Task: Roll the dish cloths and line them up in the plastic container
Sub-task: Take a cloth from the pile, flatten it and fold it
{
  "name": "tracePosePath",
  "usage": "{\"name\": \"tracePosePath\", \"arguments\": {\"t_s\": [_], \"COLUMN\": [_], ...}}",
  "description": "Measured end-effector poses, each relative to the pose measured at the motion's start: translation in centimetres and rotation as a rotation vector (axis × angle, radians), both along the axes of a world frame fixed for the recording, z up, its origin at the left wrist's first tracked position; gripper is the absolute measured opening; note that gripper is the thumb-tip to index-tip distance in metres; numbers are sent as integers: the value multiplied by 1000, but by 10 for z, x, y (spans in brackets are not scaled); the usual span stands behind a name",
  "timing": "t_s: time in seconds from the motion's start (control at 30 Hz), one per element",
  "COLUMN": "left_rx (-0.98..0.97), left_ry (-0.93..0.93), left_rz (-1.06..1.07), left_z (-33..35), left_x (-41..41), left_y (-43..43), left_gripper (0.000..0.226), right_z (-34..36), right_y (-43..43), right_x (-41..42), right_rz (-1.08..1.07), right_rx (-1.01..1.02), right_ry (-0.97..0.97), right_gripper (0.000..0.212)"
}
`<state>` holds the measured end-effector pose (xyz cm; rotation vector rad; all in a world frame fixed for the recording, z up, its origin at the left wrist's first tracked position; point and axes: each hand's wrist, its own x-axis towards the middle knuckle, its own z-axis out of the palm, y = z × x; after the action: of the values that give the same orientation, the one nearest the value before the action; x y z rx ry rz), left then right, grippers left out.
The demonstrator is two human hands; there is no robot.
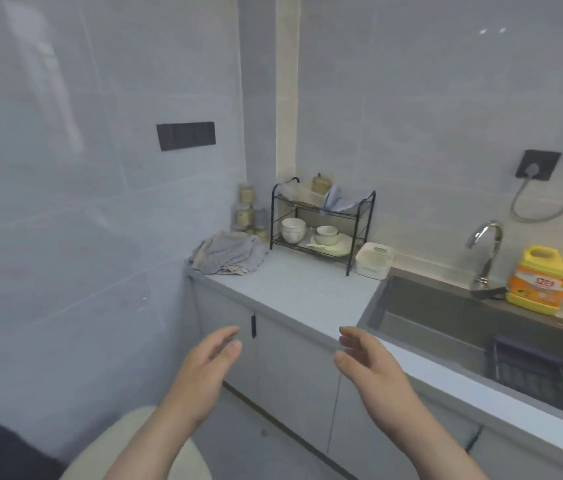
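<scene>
A crumpled heap of grey dish cloths point(228, 252) lies at the far left end of the grey counter point(294, 292), against the wall. A small white plastic container point(374, 260) stands on the counter between the black rack and the sink. My left hand point(209, 367) and my right hand point(370, 367) are held out in front of the cabinet doors, below the counter's front edge, palms facing each other. Both have relaxed fingers and hold nothing. Neither touches the cloths or the container.
A black two-tier wire rack point(321, 221) with white bowls and a plate stands at the back, jars point(247, 211) to its left. To the right are a grey sink point(481, 327), a chrome tap point(486, 251) and a yellow detergent bottle point(543, 280).
</scene>
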<state>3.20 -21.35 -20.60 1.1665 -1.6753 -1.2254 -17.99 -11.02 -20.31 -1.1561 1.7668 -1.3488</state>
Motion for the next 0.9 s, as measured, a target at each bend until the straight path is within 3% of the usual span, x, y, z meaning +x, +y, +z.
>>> {"name": "tracePosePath", "arguments": {"t_s": [0.4, 0.9], "left_rx": [55, 84], "left_ry": [34, -63], "left_rz": [54, 152], "left_z": [-15, -24], "left_x": [-9, -125], "left_y": [-156, -390], "left_gripper": [32, 32], "right_z": [-7, -32], "right_y": [-167, -421], "right_x": [-9, -138], "right_rz": [28, 103], "right_rx": [65, 96], "right_ry": [-15, -107], "right_gripper": [30, 29]}}
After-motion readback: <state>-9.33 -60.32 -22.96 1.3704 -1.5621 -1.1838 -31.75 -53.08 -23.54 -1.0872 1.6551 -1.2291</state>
